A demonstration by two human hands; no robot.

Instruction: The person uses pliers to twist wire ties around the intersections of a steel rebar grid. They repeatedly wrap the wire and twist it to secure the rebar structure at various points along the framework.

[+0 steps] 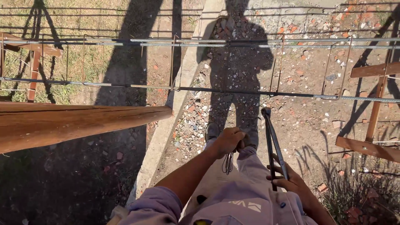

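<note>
Head view showed the left hand (228,141) fisted around a bundle of thin tie wire (228,161), light and springy, dangling at centre frame. The right hand (287,179) gripped the handles of long steel pincers (271,141), rigid and hefty, jaws pointing up toward the rebar cage (208,62).

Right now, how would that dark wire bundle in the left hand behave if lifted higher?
The wire bundle probably flops: its thin strands droop in loops below the left hand. It looks light, since a closed fist alone carries it. Loose ends might snag.
</note>
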